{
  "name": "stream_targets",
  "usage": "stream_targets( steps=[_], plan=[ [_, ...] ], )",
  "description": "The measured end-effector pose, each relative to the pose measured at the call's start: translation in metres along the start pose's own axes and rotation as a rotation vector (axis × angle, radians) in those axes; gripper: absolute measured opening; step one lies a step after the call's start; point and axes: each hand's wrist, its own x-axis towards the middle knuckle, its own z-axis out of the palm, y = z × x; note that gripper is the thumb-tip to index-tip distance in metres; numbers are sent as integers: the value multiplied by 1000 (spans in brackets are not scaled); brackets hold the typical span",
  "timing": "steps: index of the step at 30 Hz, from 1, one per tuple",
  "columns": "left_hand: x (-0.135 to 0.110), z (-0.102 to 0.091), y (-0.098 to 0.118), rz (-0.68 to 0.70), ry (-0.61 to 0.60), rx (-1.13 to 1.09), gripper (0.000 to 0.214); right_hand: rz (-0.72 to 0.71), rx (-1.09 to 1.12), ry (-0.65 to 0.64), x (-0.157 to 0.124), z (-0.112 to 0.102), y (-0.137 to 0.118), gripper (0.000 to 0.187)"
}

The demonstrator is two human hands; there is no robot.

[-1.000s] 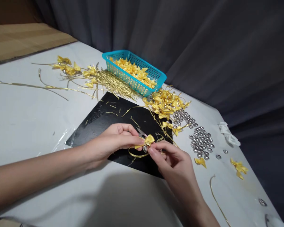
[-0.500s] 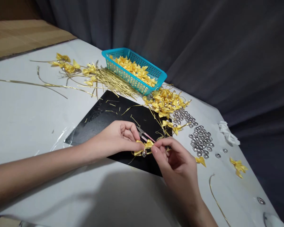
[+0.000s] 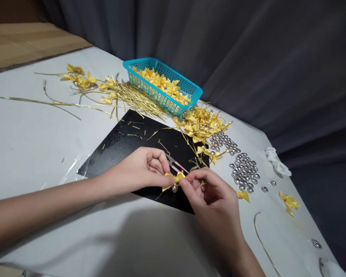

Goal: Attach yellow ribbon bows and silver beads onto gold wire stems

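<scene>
Yellow ribbon bow (image 3: 180,176): state its location.

Between my two hands, over the near part of the black mat (image 3: 112,152), on the white counter (image 3: 40,154).

Identify the container and its contents.

One blue basket (image 3: 175,77) with perforated walls, set toward the far edge of the counter. It contains many yellow bows (image 3: 161,82), heaped loosely along its length. Their color shows through the holes in the near wall.

What lies outside it?

Gold cords (image 3: 141,102), bundled along its near side. Corded bows (image 3: 203,123), piled just beside its right end. Silver beads (image 3: 244,171), loose on the counter farther right.

Describe the unit in hand.

Glossy ribbon with pointed loops. A silver bead (image 3: 174,188) shows below its middle. My fingers cover part of both sides.

Report the state of the fingers.

Left hand (image 3: 148,165): thumb and index finger pinched on the bow's left side. Right hand (image 3: 215,192): thumb and index fingertips pinched at its right edge. Whether they also grip a cord, I cannot tell. A pink-handled cutter (image 3: 177,164) lies on the mat just beyond.
</scene>
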Motion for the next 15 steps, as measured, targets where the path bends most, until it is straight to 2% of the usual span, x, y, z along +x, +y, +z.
stream_targets(
  steps=[9,15],
  plan=[
    [0,1,1,-28,3,-23,27,-84,-63,23,-1,0,-1,10],
    [-1,3,1,-29,32,-15,28,-11,12,23,-2,2,-3,11]
  ],
)
